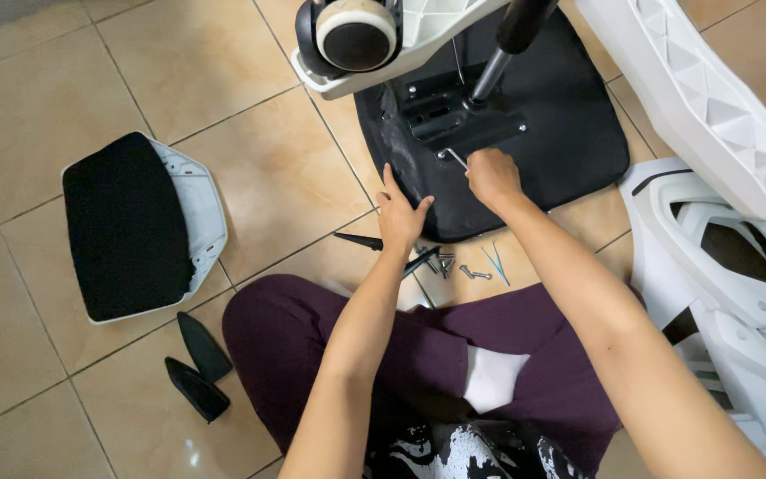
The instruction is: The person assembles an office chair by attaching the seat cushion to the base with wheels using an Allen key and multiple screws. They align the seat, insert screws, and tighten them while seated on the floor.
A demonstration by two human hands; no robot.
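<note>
Step in hand: tightening a bolt on the black mechanism plate under the upturned black seat, as I judge it.
Right hand: fingers closed around a silver hex key, its short end set at the plate's near corner.
Left hand: fingers spread flat, pressing the seat's near edge, gripping nothing.
Seat's place: face down on the tiled floor, just ahead of the crossed legs, under the white wheeled base.
Next move calls for: a steady turn of the key with the seat braced (the bolt head itself is too small to make out).
Loose hardware: screws on the tile near the knees.
Packages, labels, signs: none visible.
Left side: a black-padded white backrest panel, two black covers.
</note>
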